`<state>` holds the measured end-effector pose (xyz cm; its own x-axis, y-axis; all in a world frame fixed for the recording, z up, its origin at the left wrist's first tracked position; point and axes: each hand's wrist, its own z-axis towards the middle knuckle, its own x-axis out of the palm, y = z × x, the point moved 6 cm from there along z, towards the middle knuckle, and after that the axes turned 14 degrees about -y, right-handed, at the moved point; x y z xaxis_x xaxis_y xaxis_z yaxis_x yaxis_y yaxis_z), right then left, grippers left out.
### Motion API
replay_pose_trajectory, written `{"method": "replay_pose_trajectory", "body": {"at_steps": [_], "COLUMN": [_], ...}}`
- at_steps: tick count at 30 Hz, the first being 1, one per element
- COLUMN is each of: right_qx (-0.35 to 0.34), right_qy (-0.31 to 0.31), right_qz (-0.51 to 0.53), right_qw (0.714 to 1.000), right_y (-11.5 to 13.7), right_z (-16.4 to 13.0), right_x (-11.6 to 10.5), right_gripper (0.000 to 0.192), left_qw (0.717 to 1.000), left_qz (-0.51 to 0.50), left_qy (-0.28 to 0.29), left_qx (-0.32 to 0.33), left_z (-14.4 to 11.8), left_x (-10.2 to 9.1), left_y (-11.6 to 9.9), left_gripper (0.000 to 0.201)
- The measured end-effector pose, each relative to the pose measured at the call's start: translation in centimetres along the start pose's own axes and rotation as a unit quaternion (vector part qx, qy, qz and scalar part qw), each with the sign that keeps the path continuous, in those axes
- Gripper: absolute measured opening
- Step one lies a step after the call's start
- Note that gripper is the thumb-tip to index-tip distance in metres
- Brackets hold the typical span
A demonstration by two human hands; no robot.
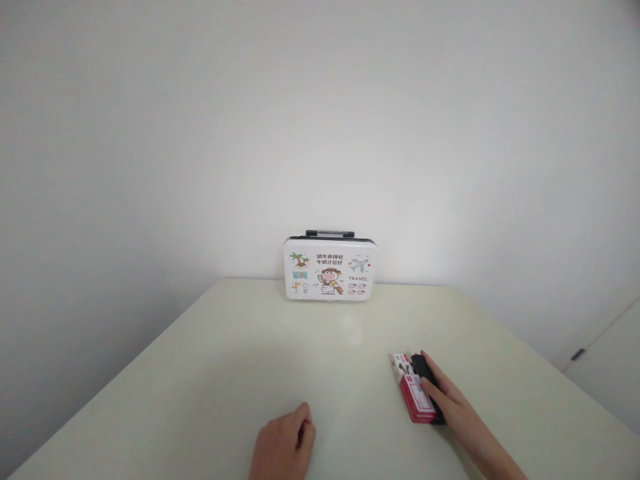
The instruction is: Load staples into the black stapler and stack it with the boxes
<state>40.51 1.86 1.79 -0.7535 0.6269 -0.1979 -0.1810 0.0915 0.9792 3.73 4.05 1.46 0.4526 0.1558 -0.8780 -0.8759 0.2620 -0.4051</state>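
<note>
At the bottom centre of the frame the left hand (284,443) rests on the pale table (175,387), its fingers curled in toward the palm in a loose fist, holding nothing. To its right, in the lower right of the frame, the right hand (447,400) reaches in from the bottom edge with its fingers held straight and close together, lying flat along a red and white pack (413,390) that sits on the table; the fingertips touch a black part (419,364) along the pack's right edge, and whether that black part belongs to the pack or is a separate thing under it cannot be told. Farther back, at the centre of the frame, a small white case (330,270) with cartoon pictures and a dark handle (330,233) on top stands upright at the table's far edge, against the plain white wall (320,120), well apart from both hands.
</note>
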Motion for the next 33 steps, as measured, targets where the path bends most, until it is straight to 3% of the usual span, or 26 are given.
{"method": "replay_pose_trajectory", "body": {"at_steps": [3,6,11,14,16,19,22,24,33], "right_qx": [-0.026,-0.053,-0.097,-0.106,-0.111,-0.124,-0.135,-0.14,-0.129], "right_qy": [-0.008,-0.005,0.031,0.036,0.034,0.008,-0.013,-0.014,-0.013], "right_qz": [0.015,0.043,0.032,0.003,-0.01,-0.017,-0.012,-0.01,-0.011], "right_qw": [1.0,0.998,0.994,0.994,0.993,0.992,0.991,0.99,0.991], "right_y": [0.6,1.0,1.3,1.7,1.9,1.8,1.5,1.2,1.0], "right_z": [-2.2,-4.7,-9.4,-11.4,-11.9,-11.7,-11.5,-11.6,-12.1], "right_x": [3.9,9.4,19.3,22.5,22.9,21.4,19.4,18.6,18.7], "right_gripper": [0.085,0.082,0.078,0.077,0.076,0.072,0.071,0.071,0.074], "left_qw": [1.0,0.998,0.958,0.929,0.928,0.94,0.953,0.959,0.954], "left_qz": [-0.009,-0.044,-0.205,-0.221,-0.194,-0.138,-0.096,-0.097,-0.072], "left_qy": [-0.007,-0.032,-0.147,-0.223,-0.263,-0.284,-0.25,-0.225,-0.249], "left_qx": [-0.01,-0.039,-0.136,-0.197,-0.181,-0.133,-0.14,-0.142,-0.152], "left_z": [0.1,0.1,-0.3,-0.8,-0.6,0.1,0.7,0.8,2.7], "left_x": [0.0,-0.4,-1.9,-2.5,-2.8,-3.0,-2.9,-2.8,-4.6], "left_y": [0.1,0.4,2.3,3.6,3.3,1.3,0.2,0.5,9.2], "left_gripper": [0.026,0.025,0.027,0.033,0.044,0.055,0.05,0.043,0.045]}}
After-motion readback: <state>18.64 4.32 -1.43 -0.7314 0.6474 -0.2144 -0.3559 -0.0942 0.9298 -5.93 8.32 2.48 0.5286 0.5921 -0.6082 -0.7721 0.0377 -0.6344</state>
